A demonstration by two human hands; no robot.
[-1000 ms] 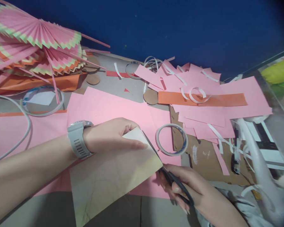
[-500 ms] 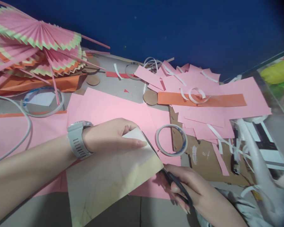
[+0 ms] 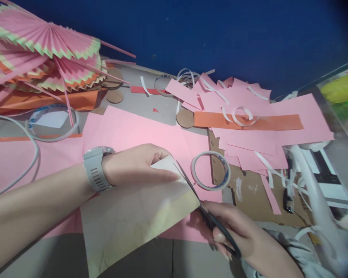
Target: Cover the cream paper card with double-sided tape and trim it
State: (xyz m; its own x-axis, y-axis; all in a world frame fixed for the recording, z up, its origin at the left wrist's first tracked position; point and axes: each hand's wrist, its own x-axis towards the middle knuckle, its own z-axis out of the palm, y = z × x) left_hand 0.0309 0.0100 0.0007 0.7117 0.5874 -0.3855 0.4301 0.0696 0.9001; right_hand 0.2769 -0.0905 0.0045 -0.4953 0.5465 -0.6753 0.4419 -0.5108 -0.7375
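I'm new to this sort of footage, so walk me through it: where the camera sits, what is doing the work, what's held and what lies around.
There is no machine here. One camera, worn on a person's head, takes every picture, looking forward and down at their bare hands. The left hand, with a wristwatch above it, holds a pale sheet. The right hand holds black-handled scissors, their blades at the sheet's edge. Around them lie pink paper, a roll of tape, an orange paper strip and cardboard. Pleated paper fans are at upper left.
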